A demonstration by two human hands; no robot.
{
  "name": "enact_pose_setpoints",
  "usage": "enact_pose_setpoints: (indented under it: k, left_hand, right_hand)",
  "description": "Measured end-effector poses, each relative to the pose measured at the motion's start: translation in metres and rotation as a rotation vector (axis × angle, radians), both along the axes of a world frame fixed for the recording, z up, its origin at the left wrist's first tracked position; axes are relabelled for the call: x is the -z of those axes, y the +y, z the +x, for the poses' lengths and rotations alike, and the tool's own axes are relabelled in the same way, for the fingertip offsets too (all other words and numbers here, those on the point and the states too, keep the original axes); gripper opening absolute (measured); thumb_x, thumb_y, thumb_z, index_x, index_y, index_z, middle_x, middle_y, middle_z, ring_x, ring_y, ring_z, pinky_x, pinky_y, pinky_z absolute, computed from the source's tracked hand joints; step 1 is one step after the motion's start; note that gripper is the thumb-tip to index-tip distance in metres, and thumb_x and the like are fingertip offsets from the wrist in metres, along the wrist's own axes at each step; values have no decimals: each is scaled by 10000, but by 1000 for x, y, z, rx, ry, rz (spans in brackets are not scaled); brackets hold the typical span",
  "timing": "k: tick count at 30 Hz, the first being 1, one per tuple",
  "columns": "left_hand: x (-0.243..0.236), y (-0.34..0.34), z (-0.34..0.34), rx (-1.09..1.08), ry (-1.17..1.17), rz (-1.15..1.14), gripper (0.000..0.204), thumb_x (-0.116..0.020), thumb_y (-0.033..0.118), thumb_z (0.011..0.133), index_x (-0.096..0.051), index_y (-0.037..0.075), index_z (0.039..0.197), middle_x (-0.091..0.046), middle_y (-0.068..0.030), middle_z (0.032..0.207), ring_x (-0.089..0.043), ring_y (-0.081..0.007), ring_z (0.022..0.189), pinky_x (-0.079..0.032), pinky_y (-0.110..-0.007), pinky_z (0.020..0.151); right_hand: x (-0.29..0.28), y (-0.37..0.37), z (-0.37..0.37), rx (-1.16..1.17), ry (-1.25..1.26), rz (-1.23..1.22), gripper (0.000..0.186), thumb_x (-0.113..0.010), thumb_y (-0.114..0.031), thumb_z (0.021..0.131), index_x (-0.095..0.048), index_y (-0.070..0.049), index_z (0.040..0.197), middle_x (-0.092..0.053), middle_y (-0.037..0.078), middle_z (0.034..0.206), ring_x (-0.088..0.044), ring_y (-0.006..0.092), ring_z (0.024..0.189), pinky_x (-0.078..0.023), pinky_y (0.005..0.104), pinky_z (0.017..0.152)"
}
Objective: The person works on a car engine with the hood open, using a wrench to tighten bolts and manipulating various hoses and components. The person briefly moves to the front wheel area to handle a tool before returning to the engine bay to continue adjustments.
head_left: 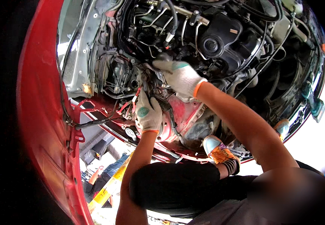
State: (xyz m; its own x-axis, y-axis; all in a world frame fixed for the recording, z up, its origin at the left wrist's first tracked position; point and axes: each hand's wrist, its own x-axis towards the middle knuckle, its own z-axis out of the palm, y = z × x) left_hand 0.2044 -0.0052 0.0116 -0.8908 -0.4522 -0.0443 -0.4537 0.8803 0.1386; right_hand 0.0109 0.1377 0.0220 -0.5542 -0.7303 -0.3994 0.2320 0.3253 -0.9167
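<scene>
Both my hands wear white knit gloves with teal patches and orange cuffs, deep in a car's engine bay. My left hand (148, 114) has its fingers stretched up beside a red cable (135, 98), thumb apart from them, next to dark wiring. Its fingertips are partly hidden among the parts. Slightly higher and to the right, my right hand (182, 78) is curled with its fingers pointing left, closed around something dark and too hidden to name. Between and below the hands, a black wrapped wiring harness (171, 120) hangs over a red painted body panel (181, 108).
A black engine cover (222, 37) and metal fuel lines (185, 30) lie beyond my right hand. The raised red hood (42, 112) stands at the left. My shoe (217, 148) rests at the front edge. Another person (102, 180) and a yellow bar (111, 183) are below.
</scene>
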Motion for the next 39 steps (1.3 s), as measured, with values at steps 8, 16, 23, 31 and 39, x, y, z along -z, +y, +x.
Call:
enact_pose_setpoints:
  k: [8, 16, 23, 31, 39]
  left_hand:
    - [-6, 5, -11, -24, -18, -23, 498, -527, 243, 1012, -544, -72, 1398, -630, -298, 1310, -593, -483, 1148, -467, -536, 1008]
    - [-39, 18, -58, -350, -223, 307, 871, -539, 615, 978, -360, 20, 1587, -546, -322, 1464, -559, -465, 1333, -419, -460, 1137]
    - [-40, 11, -100, -502, -417, 131, 1079, -534, 762, 887, -369, -71, 1552, -536, -367, 1443, -546, -462, 1352, -424, -469, 1128]
    - [-25, 11, -93, -489, -341, 30, 901, -543, 718, 879, -544, -30, 1380, -667, -298, 1292, -658, -443, 1199, -507, -508, 1024]
    - [-13, 28, -106, -445, -210, 44, 825, -547, 688, 894, -594, 3, 1352, -706, -268, 1232, -692, -435, 1131, -524, -502, 986]
  right_hand:
    - [-60, 133, -119, 377, 843, -47, 232, -626, -129, 965, -749, -75, 1154, -765, 128, 1045, -745, 257, 970, -595, 352, 878]
    - [-79, 287, -148, -338, 1246, 374, 265, -612, -185, 1041, -706, -85, 1268, -752, 96, 1153, -746, 188, 1002, -617, 311, 909]
    - [-148, 347, -150, -554, 1003, 498, 196, -652, -109, 1006, -735, -42, 1170, -747, 124, 1114, -742, 214, 1031, -603, 329, 950]
    - [-197, 335, -198, -458, 1116, 579, 245, -622, -208, 1033, -743, -72, 1197, -759, 131, 1173, -751, 211, 1002, -608, 332, 928]
    - [-208, 331, -205, -210, 1285, 417, 266, -633, -212, 1035, -726, -70, 1240, -761, 126, 1171, -750, 205, 1000, -613, 335, 917]
